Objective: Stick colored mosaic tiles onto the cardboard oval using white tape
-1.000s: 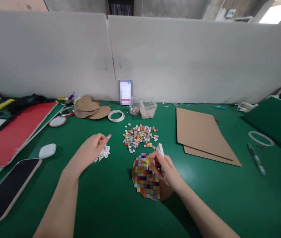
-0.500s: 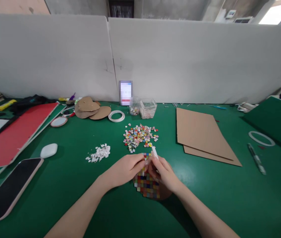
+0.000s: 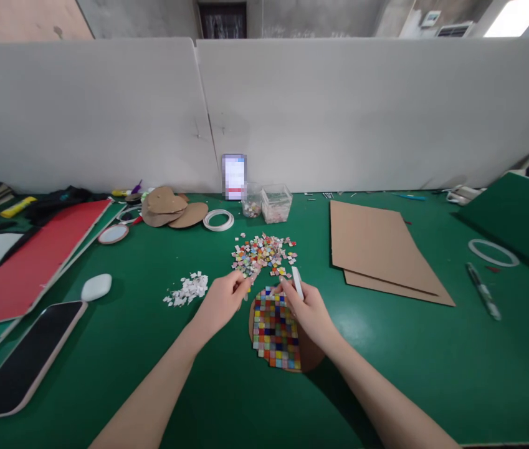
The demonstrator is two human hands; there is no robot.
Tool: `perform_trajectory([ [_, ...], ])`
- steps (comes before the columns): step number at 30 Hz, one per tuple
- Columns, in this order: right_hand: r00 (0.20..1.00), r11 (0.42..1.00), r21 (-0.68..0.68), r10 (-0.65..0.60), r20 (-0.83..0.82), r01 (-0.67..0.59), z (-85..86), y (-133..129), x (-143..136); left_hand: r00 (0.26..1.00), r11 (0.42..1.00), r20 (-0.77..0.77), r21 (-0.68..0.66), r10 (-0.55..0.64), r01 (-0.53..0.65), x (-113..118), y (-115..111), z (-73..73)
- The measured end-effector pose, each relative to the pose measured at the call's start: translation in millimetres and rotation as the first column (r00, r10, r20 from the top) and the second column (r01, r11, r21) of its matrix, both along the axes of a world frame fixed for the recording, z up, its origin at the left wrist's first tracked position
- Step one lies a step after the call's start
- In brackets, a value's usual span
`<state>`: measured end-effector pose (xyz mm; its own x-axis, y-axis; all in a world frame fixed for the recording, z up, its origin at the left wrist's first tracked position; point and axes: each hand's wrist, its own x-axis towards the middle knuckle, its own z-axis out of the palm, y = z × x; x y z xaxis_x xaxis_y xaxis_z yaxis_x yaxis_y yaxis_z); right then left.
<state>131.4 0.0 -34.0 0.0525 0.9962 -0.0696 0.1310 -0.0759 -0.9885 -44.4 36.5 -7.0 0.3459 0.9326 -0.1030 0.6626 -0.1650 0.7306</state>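
Note:
A round cardboard piece [image 3: 311, 357] lies on the green table, its left part covered by rows of colourful mosaic tiles [image 3: 276, 330]. My right hand [image 3: 309, 308] is over the upper right of the disc, closed around a slim white stick-like tool [image 3: 297, 283] that points up and away. Its fingertips are at the top edge of the tile rows. Off the disc's upper left, my left hand [image 3: 221, 302] pinches something small that I cannot make out. Just beyond those fingertips spreads a heap of loose mosaic tiles [image 3: 264, 251].
White paper scraps [image 3: 189, 289] lie left of my left hand. Behind the heap stand a clear plastic box [image 3: 276, 204], a tape roll [image 3: 218, 220] and cardboard discs [image 3: 189, 215]. Cardboard sheets [image 3: 376, 246] and a pen [image 3: 483, 291] are right; a phone [image 3: 25, 362] is left.
My left hand has moved left and away from the right hand, off the disc. More of the tile rows now shows. My right hand has shifted slightly right, still with the white tool.

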Motion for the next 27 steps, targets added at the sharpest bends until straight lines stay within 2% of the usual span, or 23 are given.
perform_trajectory([
  [2,0.993,0.999,0.035,-0.033,0.110,0.029,-5.7,2.4,1.2,0.995,0.999,-0.101,-0.032,-0.011,0.008,-1.4,-1.6,-7.7],
  [5,0.963,0.997,0.074,-0.030,0.268,0.011,-10.0,3.1,0.5,0.945,0.995,-0.326,0.068,-0.042,0.068,2.2,-5.5,-15.3],
  [8,0.920,0.993,0.113,-0.012,0.391,-0.035,-9.6,1.7,-1.5,0.830,0.969,-0.551,0.149,-0.084,0.198,9.4,-7.3,-17.5],
  [11,0.891,0.989,0.138,-0.020,0.453,-0.048,-8.2,0.3,-2.8,0.710,0.943,-0.693,0.143,-0.120,0.299,15.9,-7.4,-17.0],
  [14,0.882,0.988,0.149,-0.029,0.471,-0.048,-7.7,-0.1,-3.0,0.679,0.943,-0.725,0.134,-0.117,0.306,19.8,-7.6,-15.9],
  [27,0.910,0.984,0.173,-0.032,0.413,-0.043,-10.3,1.0,-2.7,0.651,0.959,-0.756,0.127,-0.073,0.254,32.0,-9.0,-20.4],
])
